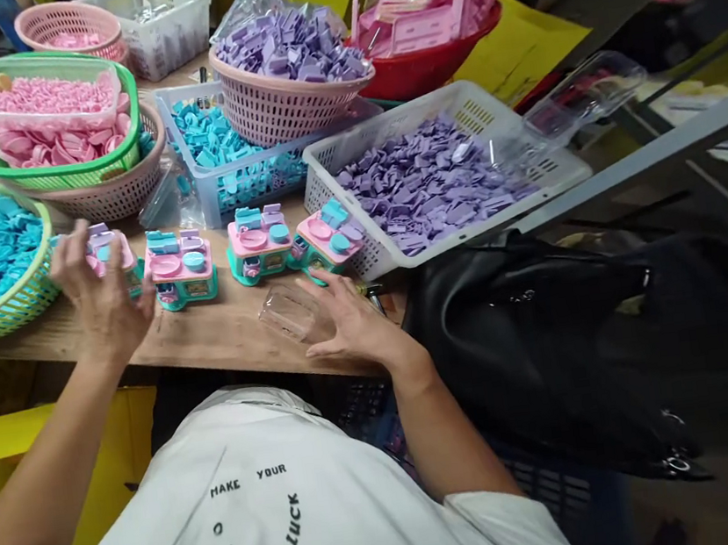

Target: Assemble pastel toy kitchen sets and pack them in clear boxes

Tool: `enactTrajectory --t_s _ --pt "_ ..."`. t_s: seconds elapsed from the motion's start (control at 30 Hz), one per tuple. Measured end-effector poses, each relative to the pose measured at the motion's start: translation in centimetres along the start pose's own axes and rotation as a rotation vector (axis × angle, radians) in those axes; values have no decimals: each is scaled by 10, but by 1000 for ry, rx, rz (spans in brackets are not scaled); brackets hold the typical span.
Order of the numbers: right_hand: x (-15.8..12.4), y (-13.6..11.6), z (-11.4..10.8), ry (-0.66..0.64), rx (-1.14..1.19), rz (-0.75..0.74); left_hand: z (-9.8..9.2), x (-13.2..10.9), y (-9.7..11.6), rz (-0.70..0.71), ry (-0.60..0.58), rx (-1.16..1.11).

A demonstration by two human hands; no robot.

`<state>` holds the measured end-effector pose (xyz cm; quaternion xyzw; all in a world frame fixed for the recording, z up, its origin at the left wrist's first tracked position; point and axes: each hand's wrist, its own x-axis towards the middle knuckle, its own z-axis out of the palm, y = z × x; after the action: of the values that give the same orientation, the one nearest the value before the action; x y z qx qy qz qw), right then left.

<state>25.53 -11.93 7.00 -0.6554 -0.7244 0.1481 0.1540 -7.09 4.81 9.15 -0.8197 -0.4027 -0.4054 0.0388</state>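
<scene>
Several small toy kitchen sets in pink, teal and purple stand in a row along the wooden table's front edge. My left hand [101,296] is raised in front of the leftmost toy kitchen [123,247], fingers apart, partly hiding it; contact cannot be made out. Just right of that hand stands another toy kitchen [179,269]. A third toy kitchen [259,243] is at the middle, beside a tilted toy kitchen [331,237] against the white basket. My right hand [353,322] has spread fingers, near the tilted one and beside a clear plastic box [289,312].
A white basket [395,255] of purple pieces lies right, beside a black bag [544,330]. Blue pieces fill a green basket [23,305] at left and a blue basket [209,203] behind. Pink parts sit in stacked baskets. A pink basket [291,113] holds purple parts.
</scene>
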Motion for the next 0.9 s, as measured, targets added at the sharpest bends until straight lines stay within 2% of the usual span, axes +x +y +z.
enactTrajectory --t_s 0.1,0.17,0.3,0.4,0.47,0.57,0.7,0.77,0.83,0.9 --pt "19 -3 -1 -165 -22 -121 24 14 43 198 -96 -125" --pt "23 -8 -1 -191 -61 -53 43 27 72 289 -199 -210" --pt "7 -14 -5 -74 -113 191 84 52 116 356 -325 -320" --pt "-2 -21 2 74 -93 249 116 65 141 329 -391 -353" --pt "2 -30 12 147 -75 314 135 71 155 298 -434 -324" --pt "13 -39 15 81 -5 331 154 76 172 251 -476 -223" --pt "6 -37 -4 -104 -18 69 166 81 183 259 -523 -78" --pt "-3 -36 -10 -97 -41 79 170 82 185 268 -537 -11" --pt "-8 -36 -7 -62 -33 150 175 85 184 275 -539 29" --pt "-10 -33 -2 -54 -23 145 178 88 181 289 -540 45"
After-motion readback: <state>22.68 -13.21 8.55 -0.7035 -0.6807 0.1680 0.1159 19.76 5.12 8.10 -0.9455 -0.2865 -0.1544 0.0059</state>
